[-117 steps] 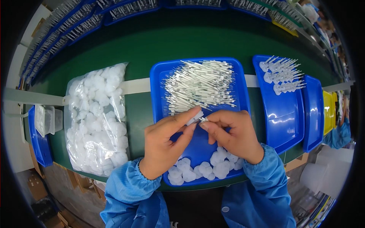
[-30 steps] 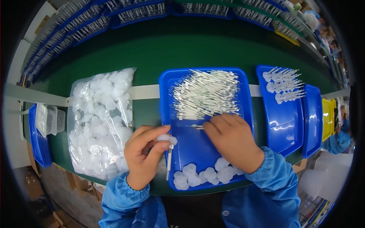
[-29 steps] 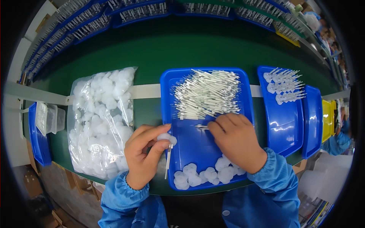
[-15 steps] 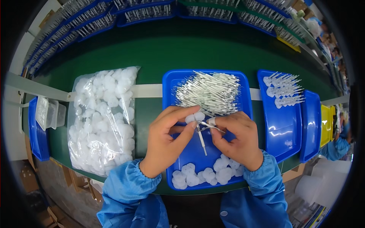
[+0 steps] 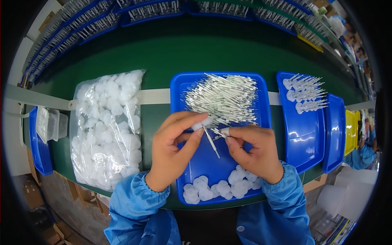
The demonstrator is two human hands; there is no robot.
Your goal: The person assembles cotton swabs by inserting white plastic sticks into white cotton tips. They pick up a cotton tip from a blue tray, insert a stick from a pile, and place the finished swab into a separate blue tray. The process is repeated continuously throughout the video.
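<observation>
Over the middle blue tray (image 5: 204, 165), my left hand (image 5: 171, 149) pinches a translucent white scalloped plastic piece (image 5: 201, 124) between thumb and fingers. One thin white rod (image 5: 211, 143) sticks out of that piece, slanting down toward me. Just to the right, my right hand (image 5: 259, 151) is closed on a few thin rods with metal tips (image 5: 219, 134); their exact number is hard to make out. Something white wraps one of its fingertips. Behind my hands lies a heap of similar rods (image 5: 222, 96). More scalloped plastic pieces (image 5: 223, 190) line the tray's near edge.
A clear bag of white plastic pieces (image 5: 107, 132) lies on the left of the green table (image 5: 163, 61). At the right, a blue tray (image 5: 304, 139) carries pieces fitted with rods (image 5: 306, 92). Racked trays of rods (image 5: 153, 14) curve along the back. Clear containers (image 5: 51, 124) stand far left.
My left hand has shifted slightly left with the plastic piece, away from the rods in my right hand. The rod in the piece now slants more. My right hand has barely moved.
</observation>
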